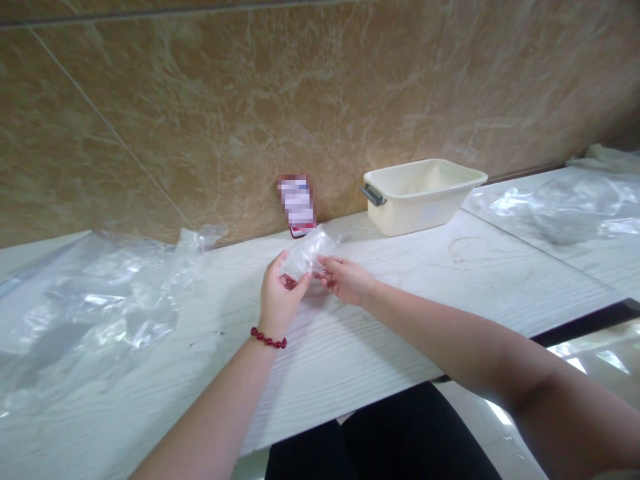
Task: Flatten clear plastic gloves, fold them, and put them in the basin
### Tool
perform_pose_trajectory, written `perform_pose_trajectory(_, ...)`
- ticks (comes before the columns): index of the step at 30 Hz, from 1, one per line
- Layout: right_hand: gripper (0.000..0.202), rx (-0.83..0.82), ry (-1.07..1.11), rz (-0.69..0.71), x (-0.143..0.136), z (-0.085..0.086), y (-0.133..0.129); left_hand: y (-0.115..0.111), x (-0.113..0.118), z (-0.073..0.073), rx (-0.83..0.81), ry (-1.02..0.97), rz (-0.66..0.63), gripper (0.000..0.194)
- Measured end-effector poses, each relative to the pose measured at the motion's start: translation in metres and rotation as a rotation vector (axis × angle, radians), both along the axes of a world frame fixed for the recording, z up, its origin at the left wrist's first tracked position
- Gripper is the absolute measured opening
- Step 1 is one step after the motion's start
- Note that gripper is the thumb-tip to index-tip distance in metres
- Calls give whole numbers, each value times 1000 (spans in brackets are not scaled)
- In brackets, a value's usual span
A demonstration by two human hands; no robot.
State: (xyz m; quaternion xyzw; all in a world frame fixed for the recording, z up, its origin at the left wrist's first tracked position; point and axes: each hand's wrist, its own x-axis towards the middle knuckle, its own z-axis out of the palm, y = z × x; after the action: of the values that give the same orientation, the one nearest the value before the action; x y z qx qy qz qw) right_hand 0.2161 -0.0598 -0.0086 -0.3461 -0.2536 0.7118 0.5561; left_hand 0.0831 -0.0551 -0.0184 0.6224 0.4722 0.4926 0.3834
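Observation:
A small clear plastic bag (311,252) is held up between my two hands over the middle of the table. My left hand (283,287), with a dark red bead bracelet at the wrist, grips its left and lower side between thumb and fingers. The fingers of my right hand (345,277) pinch the bag's lower right edge. Whether anything is inside the bag, I cannot tell. Just behind it, a phone (299,203) with a blurred screen leans upright against the wall.
A cream plastic tub (415,210) with a grey handle stands by the wall, right of the phone. Large clear plastic sheeting (115,287) lies on the left of the white table (375,347). More clear plastic (565,203) lies at the far right. Brown marbled wall (200,120) borders the back.

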Motion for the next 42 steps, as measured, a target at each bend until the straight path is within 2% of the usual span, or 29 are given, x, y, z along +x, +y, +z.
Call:
perform_pose_trajectory(5, 9, 44, -60, -64, 2, -2, 5, 0, 1, 0, 24, -2, -41, 68)
perform_pose_trajectory(8, 8, 84, -76, -79, 6, -2, 8, -1, -1, 3, 21, -91, -89, 64)
perform_pose_trajectory(10, 6, 91, -97, -76, 9, -3, 10, 2, -3, 5, -46, -181, -128, 59)
perform_pose_trajectory(14, 7, 83, -187, 6, 12, -4, 12, 13, -10, 7, -221, -329, -207, 50)
perform_pose_trajectory(21, 8, 139, -373, 150, 11, -2, 5, 17, -14, 4, -356, -313, -332, 50)
perform_pose_trajectory(24, 13, 184, -367, 162, 12, -2, 5, 17, -13, 2, -372, -369, -329, 47)
perform_pose_trajectory(30, 17, 200, -355, 79, 15, -3, 9, 19, -12, 1, -387, -424, -303, 43)
perform_pose_trajectory(38, 8, 173, -228, -21, 14, -7, 14, 19, -10, 0, -327, -402, -263, 44)
perform_pose_trajectory(42, 20, 188, -263, -57, 15, -8, 15, 20, -9, -1, -347, -415, -295, 45)
